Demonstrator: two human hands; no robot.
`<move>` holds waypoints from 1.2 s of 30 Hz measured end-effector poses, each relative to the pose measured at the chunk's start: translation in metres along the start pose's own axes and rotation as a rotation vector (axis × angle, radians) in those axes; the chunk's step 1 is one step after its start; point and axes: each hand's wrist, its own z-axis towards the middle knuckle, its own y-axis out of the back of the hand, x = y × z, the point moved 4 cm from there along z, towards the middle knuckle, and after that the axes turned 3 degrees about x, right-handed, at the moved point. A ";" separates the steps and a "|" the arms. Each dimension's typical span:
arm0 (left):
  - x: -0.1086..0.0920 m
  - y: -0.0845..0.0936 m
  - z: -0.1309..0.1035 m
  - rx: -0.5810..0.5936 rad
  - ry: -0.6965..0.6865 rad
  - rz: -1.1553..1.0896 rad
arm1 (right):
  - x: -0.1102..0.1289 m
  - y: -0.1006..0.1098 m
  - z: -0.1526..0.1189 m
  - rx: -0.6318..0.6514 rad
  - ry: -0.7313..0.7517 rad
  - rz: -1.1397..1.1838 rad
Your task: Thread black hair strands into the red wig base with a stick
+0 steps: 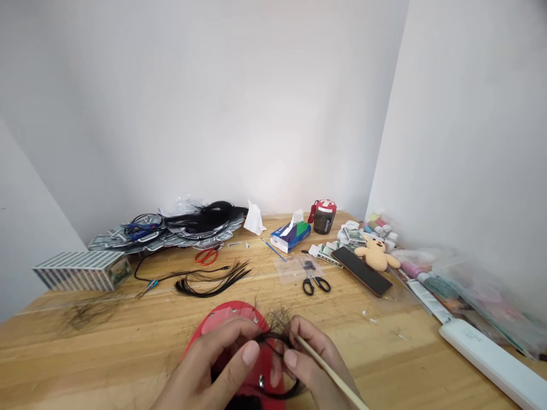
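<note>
My left hand (220, 359) curves over a red rounded object (233, 309) with small shiny studs at the table's front edge. Its fingers close on a thin lock of black hair (273, 336) that bends in a loop between both hands. My right hand (318, 359) grips a slender pale wooden stick (331, 373), its tip close to the hair and its shaft slanting down to the right. Fine loose strands stick up between my fingertips. What lies beneath my left palm is mostly hidden, though a black patch (243, 402) shows on the red object.
Black scissors (316, 285), red-handled scissors (207, 255), tweezers (147, 288) and a hair bundle (213, 281) lie beyond my hands. Farther back are a tissue pack (290, 236), a dark jar (325, 221) and more hair (209, 217). A phone (361, 271), doll (376, 252) and white device (491, 356) sit right.
</note>
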 end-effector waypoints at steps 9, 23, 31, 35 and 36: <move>0.006 -0.008 0.014 0.113 0.035 0.060 | 0.012 -0.006 -0.003 0.111 -0.041 -0.098; 0.008 0.020 0.017 0.158 0.138 0.224 | 0.047 0.030 -0.001 -0.162 0.071 -0.268; 0.005 0.035 0.021 0.209 0.191 0.315 | 0.051 0.046 0.001 -0.342 0.207 -0.333; 0.002 0.045 0.024 0.217 0.174 0.258 | 0.051 0.053 0.005 -0.412 0.251 -0.334; 0.001 0.048 0.025 0.206 0.161 0.237 | 0.052 0.056 0.007 -0.427 0.261 -0.334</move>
